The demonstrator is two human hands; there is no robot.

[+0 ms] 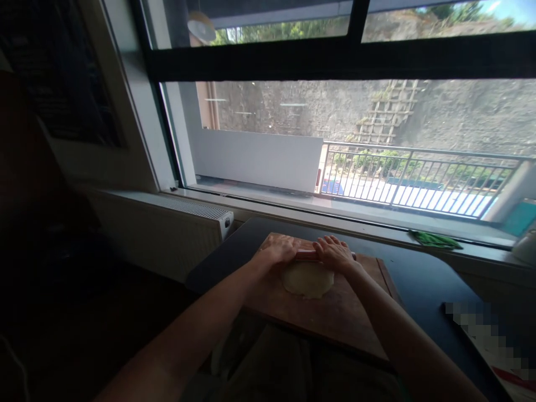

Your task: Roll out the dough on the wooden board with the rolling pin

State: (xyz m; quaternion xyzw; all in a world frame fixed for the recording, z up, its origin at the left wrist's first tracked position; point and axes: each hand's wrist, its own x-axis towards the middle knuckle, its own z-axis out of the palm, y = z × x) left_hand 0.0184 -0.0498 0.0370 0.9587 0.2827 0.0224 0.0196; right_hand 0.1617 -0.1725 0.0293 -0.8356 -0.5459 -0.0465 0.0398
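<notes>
A reddish rolling pin [307,255] lies crosswise at the far edge of a flattened round of pale dough [307,282]. My left hand [283,249] is closed over the pin's left part, its fingertips hard to make out. On the right part rests my right hand [334,254], the palm pressed down and the fingers laid forward over the pin. A short stretch of pin shows between the hands, and its tip sticks out past the right one. Under the dough is a brown wooden board [360,312].
The board sits on a dark table [422,273] with rounded corners. A dark-edged flat object, partly blurred out, lies at the table's right. Beyond stand a window sill with a green cloth [436,240] and a large window. A white radiator [167,223] is at left.
</notes>
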